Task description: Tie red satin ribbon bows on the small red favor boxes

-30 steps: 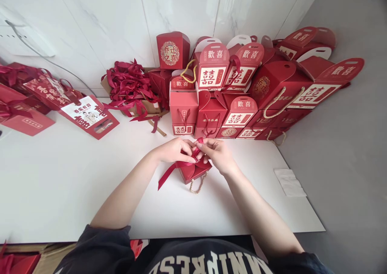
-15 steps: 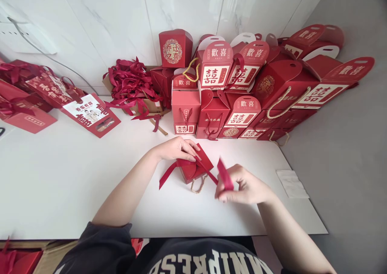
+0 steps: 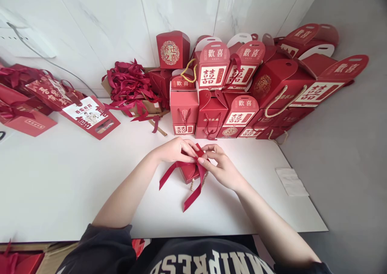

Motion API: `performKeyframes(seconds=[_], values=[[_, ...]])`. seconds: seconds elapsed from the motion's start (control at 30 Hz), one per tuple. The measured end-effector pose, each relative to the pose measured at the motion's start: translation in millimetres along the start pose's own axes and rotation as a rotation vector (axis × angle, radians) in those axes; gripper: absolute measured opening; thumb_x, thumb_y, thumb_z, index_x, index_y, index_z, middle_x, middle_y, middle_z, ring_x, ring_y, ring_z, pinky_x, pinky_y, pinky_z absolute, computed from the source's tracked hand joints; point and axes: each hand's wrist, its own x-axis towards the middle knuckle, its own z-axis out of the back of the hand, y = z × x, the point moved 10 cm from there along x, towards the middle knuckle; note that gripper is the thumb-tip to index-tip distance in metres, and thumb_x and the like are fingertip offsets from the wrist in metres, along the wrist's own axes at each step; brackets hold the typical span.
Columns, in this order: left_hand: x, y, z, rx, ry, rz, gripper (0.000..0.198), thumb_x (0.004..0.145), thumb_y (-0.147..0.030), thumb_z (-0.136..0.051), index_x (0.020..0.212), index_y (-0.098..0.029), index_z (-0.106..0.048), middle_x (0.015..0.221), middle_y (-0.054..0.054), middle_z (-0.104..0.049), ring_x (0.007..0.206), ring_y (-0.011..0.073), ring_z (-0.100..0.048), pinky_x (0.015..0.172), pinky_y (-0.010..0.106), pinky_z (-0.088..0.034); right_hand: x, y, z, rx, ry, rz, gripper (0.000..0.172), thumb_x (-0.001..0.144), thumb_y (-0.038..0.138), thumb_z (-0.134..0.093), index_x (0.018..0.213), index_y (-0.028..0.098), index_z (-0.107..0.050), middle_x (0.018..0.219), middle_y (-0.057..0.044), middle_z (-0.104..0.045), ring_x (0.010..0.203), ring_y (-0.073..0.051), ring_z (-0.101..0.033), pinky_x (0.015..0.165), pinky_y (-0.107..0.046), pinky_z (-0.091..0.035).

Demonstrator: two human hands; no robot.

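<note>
On the white table in front of me lies a small red gift box [image 3: 188, 171] with a beige rope handle [image 3: 192, 185] at its near side. A dark red ribbon [image 3: 193, 197] crosses its top, one tail lying to the left and the other hanging toward me. From the left, my left hand [image 3: 177, 149] is closed on the ribbon over the box top, thumb and fingers together. My right hand [image 3: 222, 166] comes in from the right and pinches the ribbon at the middle of the box, close to the left fingertips.
Stacked red gift boxes [image 3: 211, 116] stand along the wall at the back right. A cardboard box heaped with red ribbons [image 3: 133, 82] is left of them. More red boxes [image 3: 30, 120] lie at the far left. A white paper [image 3: 292, 182] rests near the right edge.
My right hand has moved left from beside the box to its middle. The ribbon end it held out to the right now hangs down toward me. My left hand stayed in place.
</note>
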Motion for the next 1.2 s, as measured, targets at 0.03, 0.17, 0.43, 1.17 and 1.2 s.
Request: performKeyframes(seconds=[0.03,0.17,0.43,1.17,1.2], values=[[0,-2,0.1,0.001,-0.002,-0.016,0.015,0.078,-0.017,-0.071,0.087,-0.026,-0.080,0.085,0.004,-0.076,0.113,0.0201,-0.060,0.097,0.030,-0.050,0,1,-2,0.030,-0.003,0.010,0.026,0.088,0.046,-0.062,0.078,0.023,-0.070,0.127,-0.009,-0.052,0.130,-0.025,-0.044,0.111,-0.043,-0.033],[1,-5,3.5,0.005,-0.029,-0.061,0.015,0.078,-0.016,-0.072,0.086,-0.025,-0.080,0.090,0.005,-0.076,0.108,0.0206,-0.064,0.093,0.031,-0.053,-3,-1,-5,0.137,0.045,-0.001,0.019,0.082,0.040,-0.072,0.073,0.023,-0.069,0.144,-0.006,-0.045,0.141,-0.025,-0.034,0.118,-0.044,-0.024],[1,8,0.8,-0.076,0.043,-0.025,0.016,0.078,-0.023,-0.075,0.094,-0.026,-0.079,0.101,0.008,-0.075,0.116,0.0207,-0.059,0.097,0.032,-0.052,-1,-17,-2,0.060,0.051,-0.117,0.021,0.077,0.035,-0.075,0.063,0.021,-0.066,0.144,-0.007,-0.048,0.138,-0.028,-0.039,0.117,-0.047,-0.026],[-9,-48,12.0,0.344,-0.214,-0.061,0.008,0.076,-0.016,-0.067,0.079,-0.020,-0.074,0.096,0.002,-0.055,0.088,0.0128,-0.059,0.083,0.026,-0.048,10,13,-5,-0.036,0.184,0.360,0.032,0.093,0.018,-0.051,0.121,0.030,-0.059,0.140,-0.005,-0.048,0.132,-0.022,-0.045,0.114,-0.044,-0.033],[-10,-50,10.2,0.365,-0.210,-0.056,0.010,0.076,-0.014,-0.066,0.079,-0.020,-0.073,0.096,0.001,-0.056,0.085,0.0120,-0.059,0.079,0.025,-0.048,11,12,-5,-0.089,0.185,0.364,0.031,0.094,0.019,-0.050,0.121,0.030,-0.061,0.139,-0.006,-0.048,0.133,-0.023,-0.043,0.114,-0.045,-0.033]])
